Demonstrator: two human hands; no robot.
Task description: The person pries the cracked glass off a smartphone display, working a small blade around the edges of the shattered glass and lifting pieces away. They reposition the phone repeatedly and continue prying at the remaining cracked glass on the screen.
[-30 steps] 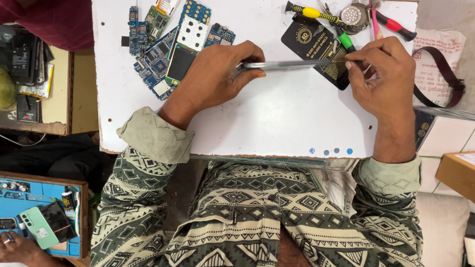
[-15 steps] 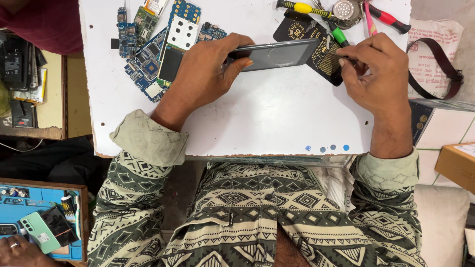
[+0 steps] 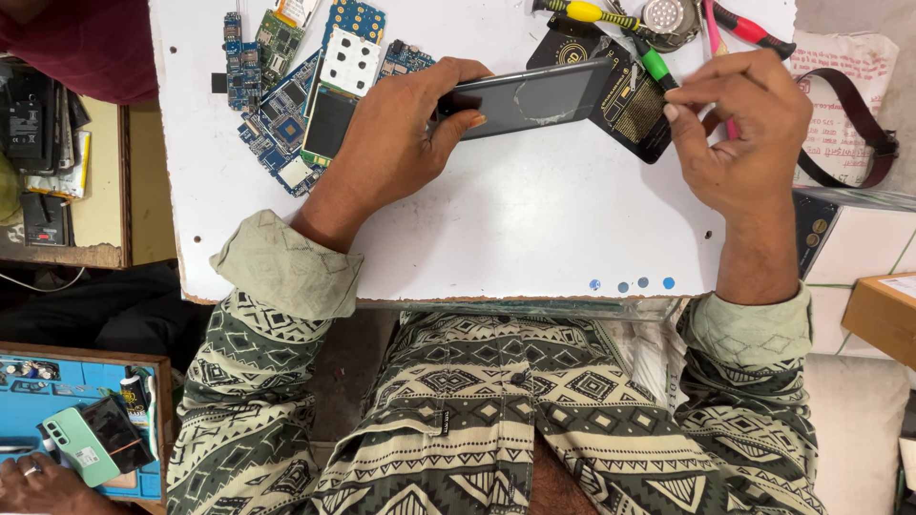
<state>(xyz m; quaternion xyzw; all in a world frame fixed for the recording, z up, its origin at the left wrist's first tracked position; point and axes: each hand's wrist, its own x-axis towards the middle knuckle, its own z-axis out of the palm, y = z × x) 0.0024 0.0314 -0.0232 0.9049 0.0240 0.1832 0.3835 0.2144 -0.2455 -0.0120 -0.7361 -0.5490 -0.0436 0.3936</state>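
My left hand (image 3: 405, 129) grips the left end of a dark, flat smartphone (image 3: 534, 95) held over the white board (image 3: 496, 229), its cracked glass face turned up toward me. My right hand (image 3: 739, 129) is at the phone's right end, fingers pinched together just above a black card-like packet (image 3: 634, 110) with a gold pattern. A thin pink tool (image 3: 711, 29) runs up behind these fingers; whether they hold it is unclear.
Several blue-green circuit boards (image 3: 286, 114) and a keypad piece (image 3: 351, 59) lie at the board's top left. Screwdrivers, yellow (image 3: 587, 11), green (image 3: 656, 67) and red (image 3: 754, 29), lie top right. A strap (image 3: 859, 114) is at right. Another person's hand (image 3: 38, 482) holds phones bottom left.
The phone has turned from edge-on to face-up and now shows its glass. My right hand has shifted from the phone's end to just right of it, fingers pinched.
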